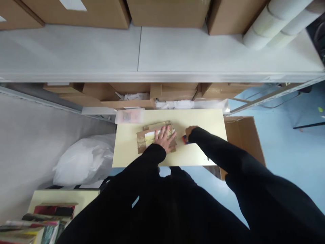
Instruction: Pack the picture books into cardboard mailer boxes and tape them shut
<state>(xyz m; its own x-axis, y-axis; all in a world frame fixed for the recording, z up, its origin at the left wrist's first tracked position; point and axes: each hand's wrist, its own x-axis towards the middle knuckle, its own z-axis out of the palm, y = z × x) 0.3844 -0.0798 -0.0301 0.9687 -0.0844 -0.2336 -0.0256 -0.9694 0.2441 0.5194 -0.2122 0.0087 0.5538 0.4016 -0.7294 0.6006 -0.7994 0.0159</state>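
Note:
A brown cardboard parcel (141, 138) with worn tape and a yellow-and-white label (149, 137) lies flat on the pale yellow table (198, 118). My left hand (164, 138) rests on its right part with fingers spread, partly covering the label. Just right of the parcel, apart from it, my right hand (191, 132) is closed around a small red-and-blue object (185, 139). Blur and my fingers hide most of that object, so its kind does not show.
A pinkish transparent packet (130, 116) lies at the table's back left corner. An open cardboard box (245, 135) stands by the right edge. Ahead, a grey shelf (101, 51) carries boxes and white rolls (269, 25). A filled white plastic bag (83, 161) sits left, books (35, 225) nearer.

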